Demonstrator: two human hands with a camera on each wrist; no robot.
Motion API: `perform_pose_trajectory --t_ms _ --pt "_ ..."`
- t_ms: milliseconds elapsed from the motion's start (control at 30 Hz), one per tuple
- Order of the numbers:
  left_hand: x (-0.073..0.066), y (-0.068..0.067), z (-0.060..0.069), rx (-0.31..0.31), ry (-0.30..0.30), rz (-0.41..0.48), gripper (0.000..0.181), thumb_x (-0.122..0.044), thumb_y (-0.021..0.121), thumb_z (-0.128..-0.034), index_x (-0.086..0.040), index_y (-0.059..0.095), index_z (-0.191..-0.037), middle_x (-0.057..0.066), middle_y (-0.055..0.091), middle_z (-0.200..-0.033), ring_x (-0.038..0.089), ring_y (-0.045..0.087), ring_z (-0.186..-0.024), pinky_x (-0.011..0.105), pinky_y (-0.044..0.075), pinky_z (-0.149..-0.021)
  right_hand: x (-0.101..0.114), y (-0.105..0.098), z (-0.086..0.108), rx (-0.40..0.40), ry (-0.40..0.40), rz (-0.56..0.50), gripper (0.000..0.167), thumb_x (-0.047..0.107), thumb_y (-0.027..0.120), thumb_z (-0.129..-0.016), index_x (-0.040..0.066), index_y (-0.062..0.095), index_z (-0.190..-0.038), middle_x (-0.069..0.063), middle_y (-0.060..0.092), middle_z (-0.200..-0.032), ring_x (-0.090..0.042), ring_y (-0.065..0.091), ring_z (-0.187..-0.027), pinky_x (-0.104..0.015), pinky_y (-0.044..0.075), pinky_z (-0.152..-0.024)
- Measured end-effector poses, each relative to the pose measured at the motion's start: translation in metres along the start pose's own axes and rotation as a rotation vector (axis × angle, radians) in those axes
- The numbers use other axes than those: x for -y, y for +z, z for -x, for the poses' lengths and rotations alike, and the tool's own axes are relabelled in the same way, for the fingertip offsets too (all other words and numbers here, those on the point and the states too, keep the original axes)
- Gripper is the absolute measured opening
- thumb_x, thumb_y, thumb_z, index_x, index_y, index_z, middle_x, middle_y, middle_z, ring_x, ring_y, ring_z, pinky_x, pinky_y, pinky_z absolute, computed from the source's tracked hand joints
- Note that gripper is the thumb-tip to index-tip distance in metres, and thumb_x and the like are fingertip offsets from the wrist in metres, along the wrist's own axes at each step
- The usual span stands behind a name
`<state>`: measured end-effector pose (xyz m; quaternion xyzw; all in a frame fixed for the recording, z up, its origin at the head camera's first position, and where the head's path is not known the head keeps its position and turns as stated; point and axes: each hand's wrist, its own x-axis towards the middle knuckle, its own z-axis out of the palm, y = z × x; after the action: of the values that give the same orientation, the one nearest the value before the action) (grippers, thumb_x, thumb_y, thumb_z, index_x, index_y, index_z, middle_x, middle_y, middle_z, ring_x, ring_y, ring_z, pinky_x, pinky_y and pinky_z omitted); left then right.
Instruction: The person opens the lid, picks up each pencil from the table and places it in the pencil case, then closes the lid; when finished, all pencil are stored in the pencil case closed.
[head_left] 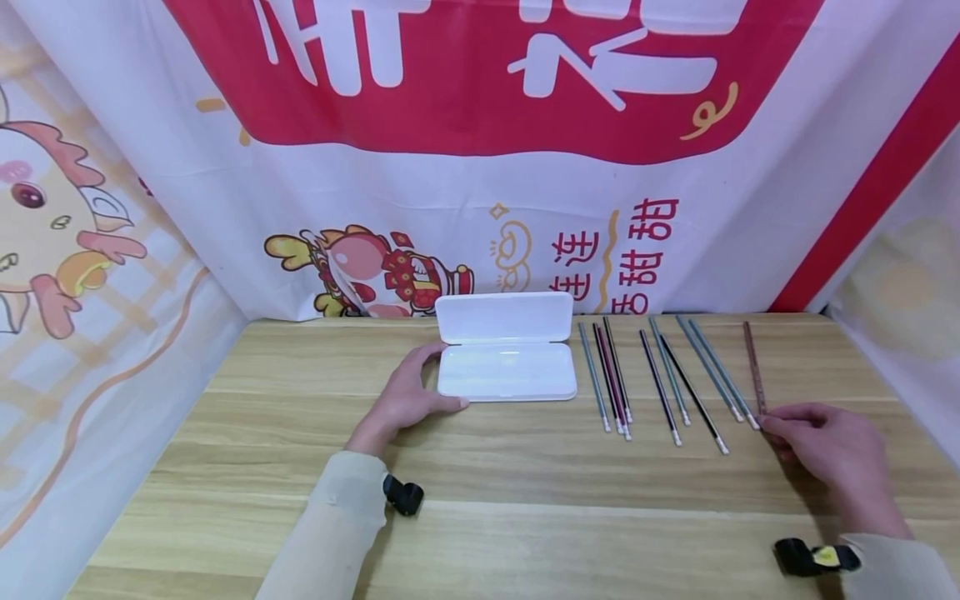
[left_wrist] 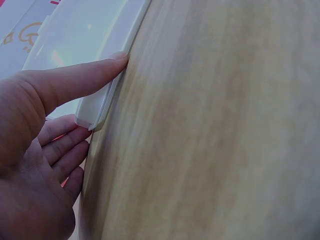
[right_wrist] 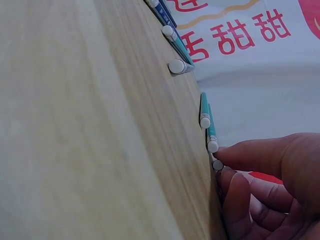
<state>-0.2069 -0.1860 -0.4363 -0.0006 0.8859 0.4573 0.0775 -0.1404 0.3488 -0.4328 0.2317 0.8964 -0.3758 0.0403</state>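
An open white pencil case (head_left: 507, 372) lies near the back of the table with its lid (head_left: 504, 317) raised behind it. My left hand (head_left: 408, 392) grips its left end; in the left wrist view the thumb (left_wrist: 85, 77) lies along the front edge and the fingers curl by the corner. On the far right, a reddish-brown pencil (head_left: 754, 367) lies pointing away from me. My right hand (head_left: 828, 442) pinches it near its eraser end, and the right wrist view shows the white eraser (right_wrist: 218, 165) between thumb and fingers. Two teal pencils (head_left: 722, 367) lie just left of it.
A dark-blue pencil (head_left: 660, 387), a teal one (head_left: 671, 375) and a black one (head_left: 695, 396) lie in the middle group. Several more pencils (head_left: 611, 379) lie beside the case. A printed cloth (head_left: 480, 192) hangs along the table's back edge.
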Motion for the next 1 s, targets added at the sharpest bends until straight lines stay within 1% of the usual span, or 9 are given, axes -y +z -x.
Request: perform_pose_trajectory --t_ms 133,300,400,533,633,733,900,1000 --pt "0.0001 -0.0002 -0.0009 0.000 0.001 0.002 0.094 -0.021 0.098 -0.0783 -0.020 0.048 -0.159 0.008 0.040 -0.171 0.035 0.029 -0.163 0.062 0.017 -0.136 0.0012 0.0003 -0.0032 0.007 0.022 0.014 0.048 0.036 0.075 -0.101 -0.002 0.071 -0.130 -0.001 0.077 -0.092 -0.012 0.068 -0.071 -0.027 0.055 -0.059" --pt "-0.0006 -0.0001 -0.0012 -0.001 -0.002 -0.007 0.095 -0.022 0.097 -0.0786 -0.020 0.047 -0.159 0.009 0.039 -0.172 0.036 0.028 -0.163 0.062 0.017 -0.136 0.0011 0.0019 -0.0060 0.012 0.037 0.039 0.046 0.034 0.074 -0.102 -0.003 0.070 -0.129 -0.008 0.078 -0.093 -0.016 0.068 -0.074 -0.029 0.055 -0.058" --pt "-0.0015 0.0002 -0.0006 -0.002 -0.006 -0.011 0.095 -0.021 0.097 -0.0790 -0.020 0.047 -0.159 0.009 0.039 -0.172 0.036 0.028 -0.164 0.062 0.017 -0.136 0.0013 0.0031 -0.0051 0.007 0.032 0.050 0.046 0.034 0.072 -0.103 -0.004 0.070 -0.128 -0.007 0.079 -0.091 -0.016 0.069 -0.073 -0.028 0.054 -0.058" --pt "-0.0026 0.0004 0.0004 -0.002 -0.007 -0.011 0.094 -0.021 0.097 -0.0793 -0.020 0.048 -0.159 0.008 0.039 -0.172 0.035 0.028 -0.163 0.062 0.017 -0.136 0.0003 0.0033 -0.0030 0.001 0.008 0.030 0.045 0.034 0.070 -0.103 -0.005 0.071 -0.126 0.000 0.078 -0.084 -0.013 0.069 -0.069 -0.028 0.056 -0.057" --pt "-0.0025 0.0004 0.0007 -0.003 -0.005 -0.008 0.093 -0.022 0.097 -0.0794 -0.021 0.048 -0.159 0.008 0.039 -0.172 0.035 0.029 -0.163 0.063 0.017 -0.136 -0.0012 0.0020 -0.0017 0.008 -0.020 -0.006 0.048 0.035 0.068 -0.104 -0.006 0.070 -0.129 0.005 0.077 -0.082 -0.010 0.069 -0.068 -0.028 0.058 -0.058" --pt "-0.0015 0.0004 0.0005 -0.004 -0.005 -0.008 0.093 -0.024 0.097 -0.0797 -0.021 0.048 -0.158 0.007 0.040 -0.171 0.035 0.030 -0.162 0.063 0.017 -0.136 -0.0033 0.0009 -0.0009 0.027 -0.032 -0.057 0.052 0.037 0.064 -0.106 -0.007 0.066 -0.135 0.006 0.077 -0.086 -0.008 0.070 -0.070 -0.027 0.062 -0.061" --pt "-0.0002 0.0010 0.0003 -0.006 -0.014 -0.011 0.093 -0.025 0.097 -0.0797 -0.022 0.048 -0.158 0.007 0.040 -0.171 0.034 0.030 -0.162 0.063 0.017 -0.136 -0.0063 -0.0001 -0.0032 0.056 0.004 -0.153 0.059 0.040 0.059 -0.109 -0.007 0.058 -0.146 0.008 0.076 -0.087 -0.007 0.071 -0.075 -0.028 0.065 -0.066" --pt "-0.0005 0.0013 0.0001 -0.009 -0.017 -0.013 0.093 -0.024 0.097 -0.0795 -0.022 0.048 -0.158 0.007 0.040 -0.171 0.035 0.029 -0.163 0.063 0.017 -0.136 -0.0064 -0.0006 -0.0051 0.061 0.025 -0.202 0.061 0.040 0.058 -0.110 -0.006 0.055 -0.149 0.012 0.074 -0.086 -0.006 0.071 -0.076 -0.028 0.066 -0.067"
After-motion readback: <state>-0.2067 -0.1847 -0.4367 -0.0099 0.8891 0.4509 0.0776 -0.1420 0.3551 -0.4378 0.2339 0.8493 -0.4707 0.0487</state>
